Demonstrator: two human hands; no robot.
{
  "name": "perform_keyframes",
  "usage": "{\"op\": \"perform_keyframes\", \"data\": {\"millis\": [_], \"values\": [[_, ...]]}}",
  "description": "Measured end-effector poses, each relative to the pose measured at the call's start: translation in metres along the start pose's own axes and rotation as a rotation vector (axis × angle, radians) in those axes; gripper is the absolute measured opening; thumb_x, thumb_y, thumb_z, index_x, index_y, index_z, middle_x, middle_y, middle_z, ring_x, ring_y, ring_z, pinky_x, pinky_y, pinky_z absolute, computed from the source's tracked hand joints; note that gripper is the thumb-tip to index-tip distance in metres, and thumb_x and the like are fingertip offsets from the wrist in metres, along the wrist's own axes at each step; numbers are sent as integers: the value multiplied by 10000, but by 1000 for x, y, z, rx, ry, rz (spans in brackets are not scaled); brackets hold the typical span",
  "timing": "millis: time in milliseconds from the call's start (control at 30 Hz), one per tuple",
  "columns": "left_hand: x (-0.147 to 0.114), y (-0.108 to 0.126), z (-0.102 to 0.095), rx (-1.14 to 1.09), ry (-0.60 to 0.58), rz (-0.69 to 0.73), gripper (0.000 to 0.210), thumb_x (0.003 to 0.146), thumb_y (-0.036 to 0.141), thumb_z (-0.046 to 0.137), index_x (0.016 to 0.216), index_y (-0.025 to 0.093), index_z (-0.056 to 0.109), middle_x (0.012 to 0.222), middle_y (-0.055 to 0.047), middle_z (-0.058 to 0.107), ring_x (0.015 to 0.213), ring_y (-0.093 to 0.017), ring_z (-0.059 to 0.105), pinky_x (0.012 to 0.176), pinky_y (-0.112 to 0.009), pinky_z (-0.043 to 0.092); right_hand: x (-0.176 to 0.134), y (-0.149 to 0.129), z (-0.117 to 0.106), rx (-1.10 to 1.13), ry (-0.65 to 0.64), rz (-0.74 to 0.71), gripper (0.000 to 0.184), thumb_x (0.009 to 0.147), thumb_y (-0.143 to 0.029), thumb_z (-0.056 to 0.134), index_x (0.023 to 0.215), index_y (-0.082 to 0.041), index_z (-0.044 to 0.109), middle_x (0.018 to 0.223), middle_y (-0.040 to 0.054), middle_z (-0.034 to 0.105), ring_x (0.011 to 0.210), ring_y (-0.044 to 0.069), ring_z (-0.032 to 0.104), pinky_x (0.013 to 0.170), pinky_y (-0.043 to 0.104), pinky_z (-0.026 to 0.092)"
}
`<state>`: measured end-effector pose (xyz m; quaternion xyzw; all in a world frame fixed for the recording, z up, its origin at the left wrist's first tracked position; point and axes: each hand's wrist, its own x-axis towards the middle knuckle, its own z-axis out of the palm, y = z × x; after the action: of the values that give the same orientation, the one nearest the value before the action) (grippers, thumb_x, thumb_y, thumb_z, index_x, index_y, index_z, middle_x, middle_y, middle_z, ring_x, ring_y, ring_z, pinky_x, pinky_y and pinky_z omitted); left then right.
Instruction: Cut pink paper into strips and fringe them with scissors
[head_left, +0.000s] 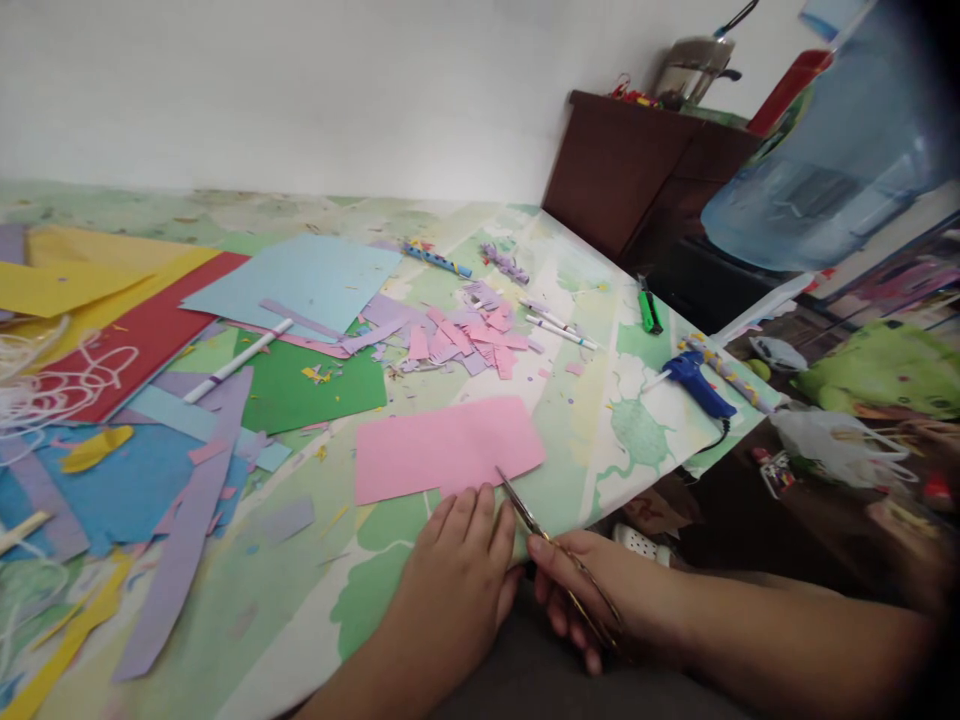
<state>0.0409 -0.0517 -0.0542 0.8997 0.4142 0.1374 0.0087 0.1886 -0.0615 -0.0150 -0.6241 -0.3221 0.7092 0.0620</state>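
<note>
A pink sheet of paper (442, 445) lies on the patterned tablecloth near the table's front edge. My left hand (461, 555) rests flat, fingers stretched out, with its fingertips at the sheet's near edge. Closed around the handles of gold-coloured scissors (528, 516) is my right hand (581, 590), just off the table edge. The scissors' tip lies over the paper's lower right part; whether it cuts into the sheet I cannot tell. Behind the sheet is a pile of pink and purple paper scraps (472, 335).
Green paper (322, 390), light blue paper (300, 280), a purple strip (191, 560) and white string (67, 385) cover the left side. To the right lie a blue glue gun (697, 383) and a green utility knife (649, 308). A water jug (810, 170) stands beyond the table.
</note>
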Motion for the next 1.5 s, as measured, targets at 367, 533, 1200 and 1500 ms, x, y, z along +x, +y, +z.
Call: {"op": "perform_keyframes", "data": {"millis": [367, 533, 1200, 1500], "values": [[2, 1, -5, -5, -3, 3, 343, 723, 324, 389, 998, 143, 486, 1124, -161, 464, 1010, -268, 417, 810, -401, 336, -3, 0, 7, -65, 13, -20, 411, 750, -502, 268, 603, -145, 408, 398, -61, 402, 282, 27, 351, 287, 142, 334], [1, 0, -4, -27, -3, 4, 352, 723, 322, 385, 1005, 131, 475, 1139, -162, 450, 1038, -262, 391, 829, -397, 328, -4, -1, 10, -80, 24, -16, 415, 735, -523, 276, 608, -151, 407, 401, -62, 403, 283, 30, 350, 291, 148, 331], [1, 0, -9, -13, -58, 22, 369, 718, 296, 379, 1030, 127, 478, 1149, -145, 449, 1031, -267, 398, 843, -398, 326, 2, 13, 25, 73, 68, -126, 440, 705, -567, 278, 629, -152, 400, 433, -66, 396, 285, 26, 349, 259, 142, 324], [0, 0, -11, -6, -60, 22, 364, 721, 302, 393, 1025, 133, 501, 1143, -118, 464, 1010, -261, 403, 832, -399, 331, 3, 23, 29, 206, 68, -185, 444, 690, -591, 286, 620, -163, 383, 417, -81, 330, 262, 20, 278, 230, 141, 254]]}}
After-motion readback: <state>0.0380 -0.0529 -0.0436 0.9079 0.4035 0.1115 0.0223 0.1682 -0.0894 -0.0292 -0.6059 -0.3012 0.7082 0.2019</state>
